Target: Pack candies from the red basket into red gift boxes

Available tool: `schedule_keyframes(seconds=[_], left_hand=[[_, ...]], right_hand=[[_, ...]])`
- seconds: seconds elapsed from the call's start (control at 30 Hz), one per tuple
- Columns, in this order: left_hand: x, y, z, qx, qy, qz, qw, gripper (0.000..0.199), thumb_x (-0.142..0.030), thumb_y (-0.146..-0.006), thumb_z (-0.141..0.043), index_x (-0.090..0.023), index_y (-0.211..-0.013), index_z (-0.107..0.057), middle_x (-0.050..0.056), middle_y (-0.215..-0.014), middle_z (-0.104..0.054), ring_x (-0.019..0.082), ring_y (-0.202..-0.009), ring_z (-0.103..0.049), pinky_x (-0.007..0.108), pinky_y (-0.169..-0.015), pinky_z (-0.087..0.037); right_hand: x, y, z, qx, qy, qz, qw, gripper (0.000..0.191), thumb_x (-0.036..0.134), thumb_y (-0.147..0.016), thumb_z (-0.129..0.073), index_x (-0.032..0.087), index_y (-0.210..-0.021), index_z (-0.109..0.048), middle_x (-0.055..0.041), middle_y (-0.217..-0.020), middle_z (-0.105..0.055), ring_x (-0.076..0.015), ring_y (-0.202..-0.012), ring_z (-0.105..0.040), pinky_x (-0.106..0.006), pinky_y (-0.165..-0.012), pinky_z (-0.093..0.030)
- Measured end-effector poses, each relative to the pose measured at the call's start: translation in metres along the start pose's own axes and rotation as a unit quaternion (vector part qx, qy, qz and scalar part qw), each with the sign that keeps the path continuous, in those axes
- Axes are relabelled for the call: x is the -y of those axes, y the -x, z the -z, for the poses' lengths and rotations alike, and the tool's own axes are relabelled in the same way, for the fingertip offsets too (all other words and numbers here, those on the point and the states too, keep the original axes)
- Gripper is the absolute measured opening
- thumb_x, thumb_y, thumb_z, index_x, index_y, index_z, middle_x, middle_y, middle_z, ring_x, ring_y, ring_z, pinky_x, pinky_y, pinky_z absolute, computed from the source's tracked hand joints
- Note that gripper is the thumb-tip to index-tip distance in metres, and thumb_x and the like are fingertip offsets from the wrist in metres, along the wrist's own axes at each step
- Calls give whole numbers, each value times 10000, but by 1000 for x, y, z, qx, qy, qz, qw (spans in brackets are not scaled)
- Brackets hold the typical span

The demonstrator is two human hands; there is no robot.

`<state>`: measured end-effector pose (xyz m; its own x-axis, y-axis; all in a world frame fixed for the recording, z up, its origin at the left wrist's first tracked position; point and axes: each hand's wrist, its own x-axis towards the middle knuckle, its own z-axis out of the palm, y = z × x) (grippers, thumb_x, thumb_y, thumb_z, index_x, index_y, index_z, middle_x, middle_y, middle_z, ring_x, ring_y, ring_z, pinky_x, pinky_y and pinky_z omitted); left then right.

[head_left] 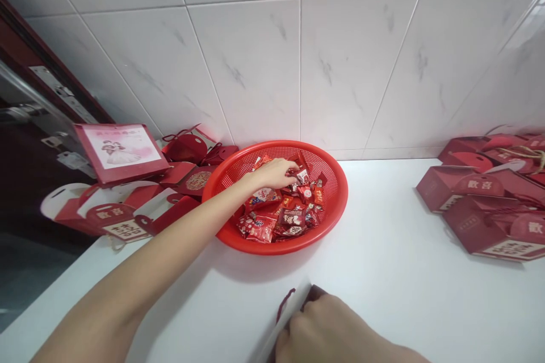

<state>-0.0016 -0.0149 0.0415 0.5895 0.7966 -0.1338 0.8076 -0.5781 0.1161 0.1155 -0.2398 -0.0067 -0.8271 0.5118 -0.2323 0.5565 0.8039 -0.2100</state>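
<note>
My left hand reaches into a red plastic colander heaped with wrapped candies. Its fingers curl down onto a wrapped candy near the back of the heap; the thumb is mostly hidden. At the bottom edge, my right hand is closed on a candy box, held upright just in front of the colander. Only a pale edge, a dark red part and a dark red cord of that box show. The rest is behind the hand or out of the picture.
Several open red candy boxes crowd the left end of the white table, with a lid bearing a couple picture. More red boxes, folded up, stand at the right. Behind rises a tiled wall; a door frame is at the left.
</note>
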Motion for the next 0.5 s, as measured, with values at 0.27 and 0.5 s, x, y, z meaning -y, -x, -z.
schedule_keyframes(seconds=[0.27, 0.5], left_hand=[[-25, -15, -11, 73, -52, 14, 996, 423, -494, -927, -516, -193, -1132, -731, 173, -1220, -632, 308, -991, -672, 384, -819, -514], [-26, -17, -5, -6, -128, 4, 992, 187, -209, -813, -646, -131, -962, -728, 181, -1165, -649, 357, -1144, -596, 408, -909, -499]], right_hand=[[-6, -2, -12, -12, 30, 7, 999, 205, 154, -826, -580, 178, -624, -607, 2, -478, -576, -138, -408, -508, -293, -529, -436], [-7, 0, -20, -26, 19, 1, 999, 231, 138, -864, -557, 177, -641, -604, 14, -509, -587, -122, -443, -501, -278, -564, -437]])
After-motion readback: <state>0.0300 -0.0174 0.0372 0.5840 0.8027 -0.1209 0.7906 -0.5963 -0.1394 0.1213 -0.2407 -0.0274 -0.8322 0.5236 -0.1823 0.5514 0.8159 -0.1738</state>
